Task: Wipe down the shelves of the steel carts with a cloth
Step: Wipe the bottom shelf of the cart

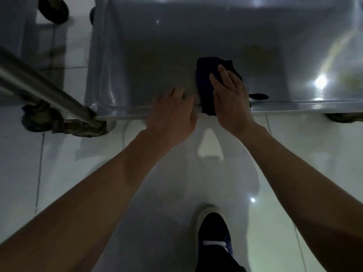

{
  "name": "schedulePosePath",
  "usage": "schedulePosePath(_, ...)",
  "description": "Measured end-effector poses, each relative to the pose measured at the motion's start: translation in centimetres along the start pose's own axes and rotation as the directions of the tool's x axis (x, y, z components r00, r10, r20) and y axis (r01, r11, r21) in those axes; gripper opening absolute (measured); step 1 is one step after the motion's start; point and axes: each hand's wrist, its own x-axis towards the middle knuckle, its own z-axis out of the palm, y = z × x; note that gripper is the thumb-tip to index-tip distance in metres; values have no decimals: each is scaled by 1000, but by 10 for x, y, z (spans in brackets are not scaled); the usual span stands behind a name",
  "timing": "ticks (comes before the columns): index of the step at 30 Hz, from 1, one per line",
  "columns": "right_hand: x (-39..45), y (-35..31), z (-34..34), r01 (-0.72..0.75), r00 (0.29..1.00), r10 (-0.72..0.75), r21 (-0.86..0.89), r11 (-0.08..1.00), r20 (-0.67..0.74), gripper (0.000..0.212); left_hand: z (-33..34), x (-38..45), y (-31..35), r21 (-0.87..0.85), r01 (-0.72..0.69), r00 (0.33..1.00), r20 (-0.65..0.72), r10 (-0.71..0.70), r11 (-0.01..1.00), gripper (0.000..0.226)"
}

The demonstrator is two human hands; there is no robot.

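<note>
Right hand (230, 95) pressed the dark cloth (206, 75) flat, fingers straight; left hand (172, 110) rested relaxed on the shelf (157, 55) rim. Cloth overhung the edge — could've slipped off.

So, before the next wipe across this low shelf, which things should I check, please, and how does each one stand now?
1. Right hand flat on the cloth: ok.
2. Cloth lies on the shelf, though it hangs over the front rim: ok.
3. Left hand rests on the front rim, clear of the cloth: ok.
4. Shelf to the right free of things: ok.
5. Cart wheels locked: cannot tell.
</note>
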Motion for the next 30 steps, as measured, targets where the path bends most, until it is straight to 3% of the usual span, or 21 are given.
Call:
schedulePosePath(7, -13, 84, -24, -196, 981, 196, 10, 981, -8, 49, 11, 31, 45, -19, 3, 999, 52, -2, 1000, 31)
schedulePosePath(13, -11, 111, -35, -320, 947, 320, 13, 947, -5, 49, 17, 30, 44, -37, 17, 1000, -18, -18, 999, 30)
schedulePosePath(17, -7, 101, -32, -294, 956, 294, -6, 956, -8, 49, 21, 27, 41, -31, 0, 998, -55, -2, 1000, 32)
schedulePosePath(25, 9, 25, -6, -94, 996, 94, -11, 995, -8, 50, 17, 11, -2, -115, -115, 992, -67, 108, 987, 44)
schedulePosePath(30, 25, -24, 10, -53, 998, 53, -2, 999, 32, 51, 1, -15, -61, -66, 66, 983, -166, -76, 996, 42)
